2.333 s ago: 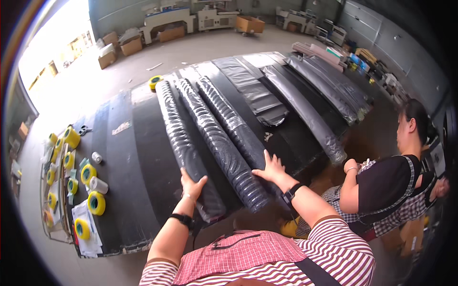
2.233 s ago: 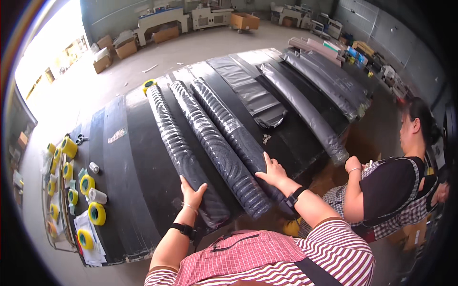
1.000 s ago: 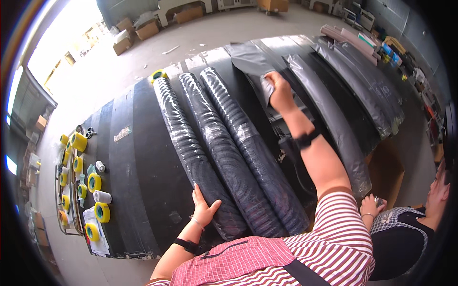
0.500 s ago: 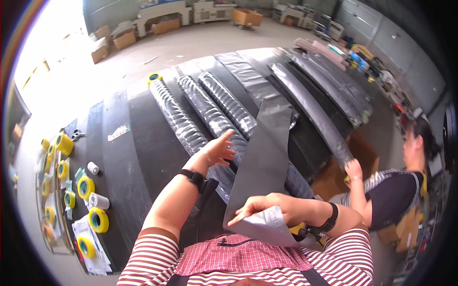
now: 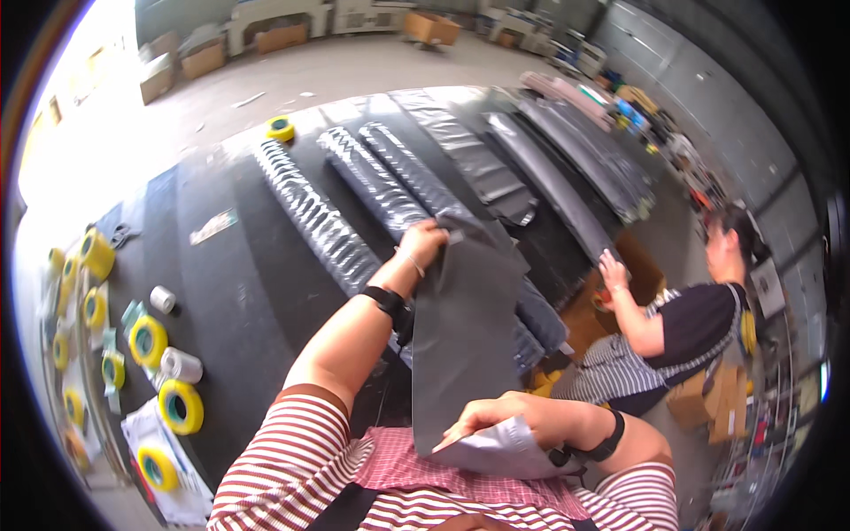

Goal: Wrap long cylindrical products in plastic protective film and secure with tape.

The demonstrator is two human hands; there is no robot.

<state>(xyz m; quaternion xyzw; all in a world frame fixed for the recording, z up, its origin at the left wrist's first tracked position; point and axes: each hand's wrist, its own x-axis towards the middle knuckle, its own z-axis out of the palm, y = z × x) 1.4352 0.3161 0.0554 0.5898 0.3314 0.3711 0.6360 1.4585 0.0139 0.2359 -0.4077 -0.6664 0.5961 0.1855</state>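
- On the black table [image 5: 239,341], shows one grey-covered roll [image 5: 551,184], seemingly finished.
- Leaves three film-wrapped rolls [image 5: 310,217] without any grey cover.
- Stretches the grey sleeve [image 5: 465,319] above their near halves, clasped at the far edge by the left hand [image 5: 421,243], pinched at the folded near end by the right hand [image 5: 491,418].
- Hides the leftmost roll's near end; gives no clear view of the sleeve's mouth.

From my remote station I record a smooth, pale grey floor [image 5: 345,73] with small white scraps [image 5: 249,100] lying on it. Strong white daylight enters through a broad opening [image 5: 75,111] at upper left. A grey panelled wall [image 5: 691,71] bounds the right side. Across the far side I note bulky white machines [image 5: 278,16] and brown cardboard boxes [image 5: 204,60]. A large black-topped table [image 5: 232,305] occupies the centre.
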